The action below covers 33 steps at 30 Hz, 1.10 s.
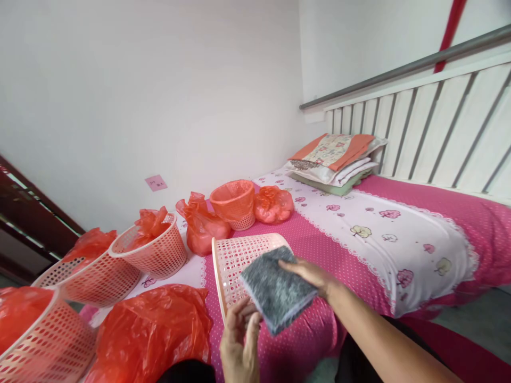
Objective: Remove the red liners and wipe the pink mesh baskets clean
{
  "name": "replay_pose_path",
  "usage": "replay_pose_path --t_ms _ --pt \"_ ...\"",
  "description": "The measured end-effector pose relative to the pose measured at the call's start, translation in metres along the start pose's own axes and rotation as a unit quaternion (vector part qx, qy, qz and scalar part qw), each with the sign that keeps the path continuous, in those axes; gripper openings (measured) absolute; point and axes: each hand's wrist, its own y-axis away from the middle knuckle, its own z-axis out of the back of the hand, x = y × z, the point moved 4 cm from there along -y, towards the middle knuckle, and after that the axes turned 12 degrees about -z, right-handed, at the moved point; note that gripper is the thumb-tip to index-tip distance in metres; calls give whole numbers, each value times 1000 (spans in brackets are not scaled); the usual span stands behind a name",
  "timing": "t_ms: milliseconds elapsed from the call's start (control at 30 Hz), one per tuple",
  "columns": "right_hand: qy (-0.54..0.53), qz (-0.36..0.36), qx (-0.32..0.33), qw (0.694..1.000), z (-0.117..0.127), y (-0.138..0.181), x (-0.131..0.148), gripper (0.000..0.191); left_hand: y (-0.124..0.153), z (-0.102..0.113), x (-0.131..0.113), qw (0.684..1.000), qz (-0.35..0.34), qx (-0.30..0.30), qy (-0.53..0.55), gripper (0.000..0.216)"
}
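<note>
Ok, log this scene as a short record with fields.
Place: bed with pink dotted cover
Left hand: pinches the grey pad at its lower edge
Right hand: lies on the pad's upper edge
Behind pad: pink basket on its side
Left of it: more baskets, red bags
Far end: stacked pillows

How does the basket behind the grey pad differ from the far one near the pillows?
The near basket lies on its side; the far basket stands upright. The near basket is bare inside; the far basket is lined with an orange bag. The grey pad, held by the left hand and right hand, partly hides the near basket, not the far basket. Both are pink perforated plastic.
</note>
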Motion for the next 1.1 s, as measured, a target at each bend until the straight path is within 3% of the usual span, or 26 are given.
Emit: replay_pose_path --t_ms 67,100,133,200,267,300,467,600,900,1100 --pt "-62 57 -96 992 32 7 22 48 -13 20 -10 997 -40 -23 -67 53" --pt "-107 105 -171 974 51 11 32 50 -21 30 -14 992 -54 -46 -101 55" --pt "-151 157 -262 940 72 16 40 53 -29 38 -17 988 -58 -61 -130 58" --pt "-213 250 -438 837 105 27 47 57 -45 44 -19 986 -51 -67 -141 66" --pt "-229 304 -533 756 124 32 46 61 -59 39 -14 994 -34 -34 -102 72" --pt "-226 317 -545 743 128 31 46 63 -65 35 -9 997 -20 -11 -78 74" --pt "-177 300 -507 788 125 18 41 64 -73 19 29 988 113 108 -18 66" --pt "-99 277 -495 818 114 12 36 50 -63 22 45 978 157 136 29 60" --pt "97 233 -422 871 64 -11 3 43 -45 24 39 969 170 174 32 59" --pt "245 286 -360 853 42 -27 -1 62 -36 24 26 959 182 211 44 41"
